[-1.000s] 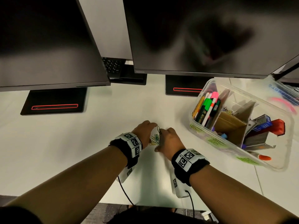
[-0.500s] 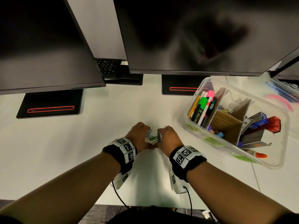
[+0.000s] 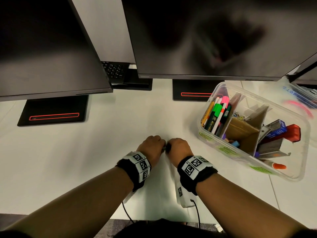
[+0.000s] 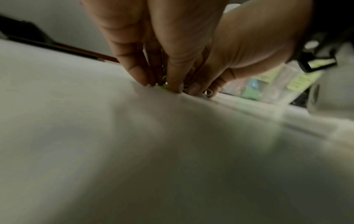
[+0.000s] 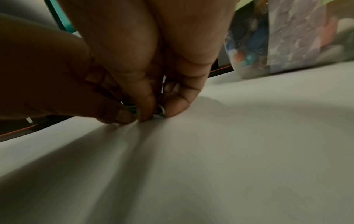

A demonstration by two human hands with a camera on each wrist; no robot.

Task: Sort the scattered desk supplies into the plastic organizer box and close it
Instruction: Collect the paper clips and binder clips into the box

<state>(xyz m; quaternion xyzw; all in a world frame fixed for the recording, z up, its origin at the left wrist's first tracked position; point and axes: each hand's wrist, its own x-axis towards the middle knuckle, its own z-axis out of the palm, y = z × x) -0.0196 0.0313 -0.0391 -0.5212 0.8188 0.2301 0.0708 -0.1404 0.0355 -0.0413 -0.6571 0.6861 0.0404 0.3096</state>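
Both hands meet at the middle of the white desk over a small heap of coloured paper clips. My left hand and right hand have curled fingers, fingertips down on the desk, pinching the clips from either side. The left wrist view shows the left hand with green and white paper clips under its tips. In the right wrist view the right hand pinches a metal paper clip. The clear plastic organizer box stands open to the right. It holds markers, cardboard dividers and a red stapler.
Two dark monitors overhang the back of the desk on black stands. A keyboard sits behind them. The box's clear lid lies at the far right. Cables hang from both wrist bands over the desk's near edge.
The hands have drawn together and lowered their fingertips onto the clips. The clips showed between the hands before and are now almost hidden.
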